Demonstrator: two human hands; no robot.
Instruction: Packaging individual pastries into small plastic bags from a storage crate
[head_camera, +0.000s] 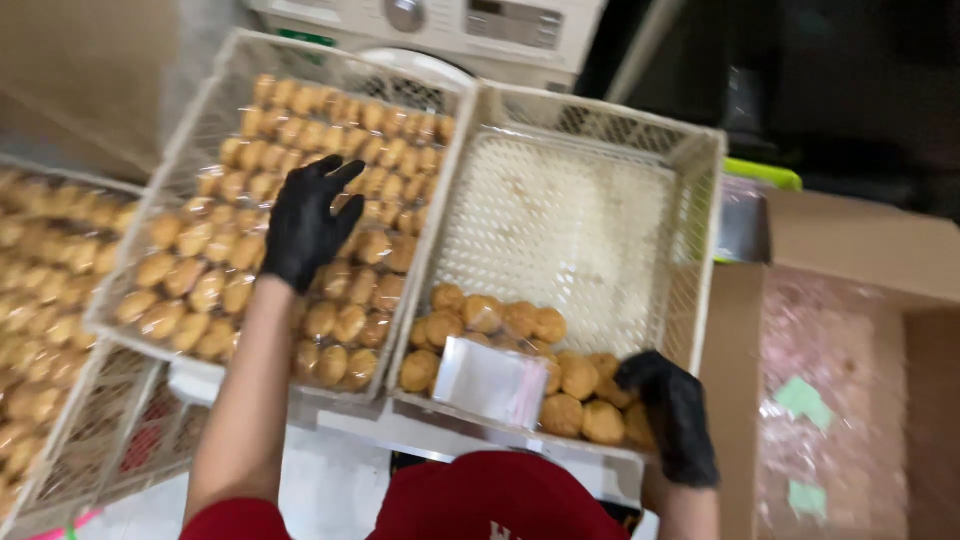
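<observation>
Two white mesh crates (700, 215) side by side. Your left hand (305, 222), black glove, fingers spread loose, rests flat on the wrapped golden round pastries (240, 240) filling the left crate. Your right hand (672, 412) curls round unwrapped pastries (585, 395) at the right crate's near edge, beside small clear bags (490, 382)

crates (700, 160): 3 seen, white mesh | gloved hands (305, 225): 2 | clear bags (490, 380): 1 stack | boxes (850, 240): 1 | buns (480, 312): about 15 counted in right crate, others too many, blurred
</observation>
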